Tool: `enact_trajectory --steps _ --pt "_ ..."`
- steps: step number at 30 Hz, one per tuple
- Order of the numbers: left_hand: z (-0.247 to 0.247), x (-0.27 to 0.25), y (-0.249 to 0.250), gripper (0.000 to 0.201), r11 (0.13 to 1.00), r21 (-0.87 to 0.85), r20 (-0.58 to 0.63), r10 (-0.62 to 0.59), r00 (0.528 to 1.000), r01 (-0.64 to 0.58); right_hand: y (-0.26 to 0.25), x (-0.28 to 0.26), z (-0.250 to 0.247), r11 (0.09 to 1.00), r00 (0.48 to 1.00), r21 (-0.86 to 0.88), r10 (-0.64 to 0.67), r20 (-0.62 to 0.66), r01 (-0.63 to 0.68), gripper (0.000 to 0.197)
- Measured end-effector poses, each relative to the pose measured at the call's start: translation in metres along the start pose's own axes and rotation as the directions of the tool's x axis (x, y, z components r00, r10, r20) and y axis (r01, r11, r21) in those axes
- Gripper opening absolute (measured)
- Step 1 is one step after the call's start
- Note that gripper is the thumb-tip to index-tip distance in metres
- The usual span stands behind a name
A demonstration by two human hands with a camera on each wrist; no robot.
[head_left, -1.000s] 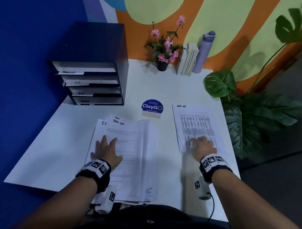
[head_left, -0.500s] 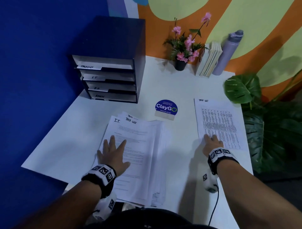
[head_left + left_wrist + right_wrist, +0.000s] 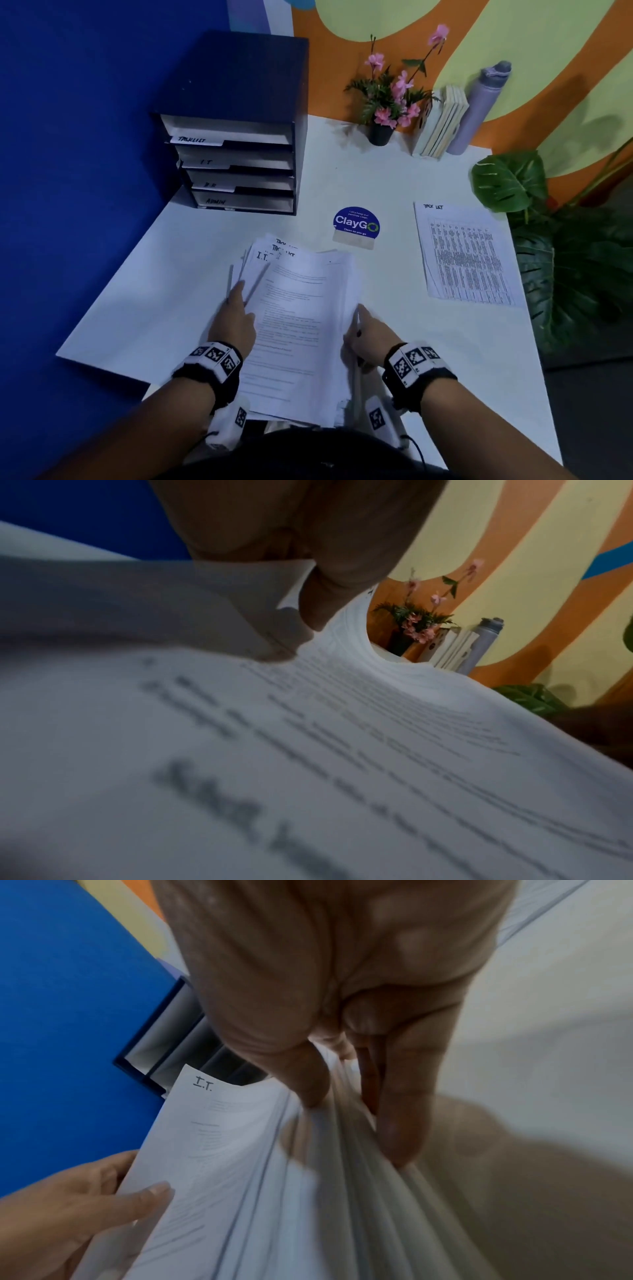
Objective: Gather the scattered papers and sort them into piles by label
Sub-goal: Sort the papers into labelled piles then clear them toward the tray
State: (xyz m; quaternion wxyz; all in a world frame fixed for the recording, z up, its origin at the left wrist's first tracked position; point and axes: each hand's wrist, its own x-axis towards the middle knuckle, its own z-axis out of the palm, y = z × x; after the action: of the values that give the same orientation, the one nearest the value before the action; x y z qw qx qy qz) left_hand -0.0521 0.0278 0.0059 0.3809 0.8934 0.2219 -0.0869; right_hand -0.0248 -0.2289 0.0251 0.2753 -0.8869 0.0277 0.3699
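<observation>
A thick stack of white papers (image 3: 301, 329) lies at the near middle of the white table (image 3: 394, 171); its top sheet reads "I.T." (image 3: 204, 1087), and sheets marked "Task List" peek out behind. My left hand (image 3: 236, 315) holds the stack's left edge, thumb on the top sheet (image 3: 318, 599). My right hand (image 3: 366, 332) grips the right edge, thumb on top and fingers (image 3: 404, 1123) under the sheets. A single "Task List" sheet (image 3: 462, 253) with a printed table lies apart on the right.
A dark paper organiser (image 3: 239, 137) with trays labelled Tasklist, I.T., H.R. and Admin stands at the back left. A blue ClayGo sign (image 3: 356, 226) sits mid-table. A flower pot (image 3: 387, 102), books (image 3: 438, 123) and a bottle (image 3: 479, 106) line the back wall. A leafy plant (image 3: 565, 257) crowds the right edge.
My right hand left the Task List sheet and moved left to grip the stack's right edge. My left hand went from lying flat on the stack to holding its left edge.
</observation>
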Motion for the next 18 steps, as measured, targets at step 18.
enact_trajectory --steps 18 --pt "-0.035 0.001 -0.007 0.036 0.985 -0.139 0.030 0.106 0.994 -0.101 -0.053 -0.005 0.016 0.629 0.978 0.773 0.101 -0.185 0.081 0.050"
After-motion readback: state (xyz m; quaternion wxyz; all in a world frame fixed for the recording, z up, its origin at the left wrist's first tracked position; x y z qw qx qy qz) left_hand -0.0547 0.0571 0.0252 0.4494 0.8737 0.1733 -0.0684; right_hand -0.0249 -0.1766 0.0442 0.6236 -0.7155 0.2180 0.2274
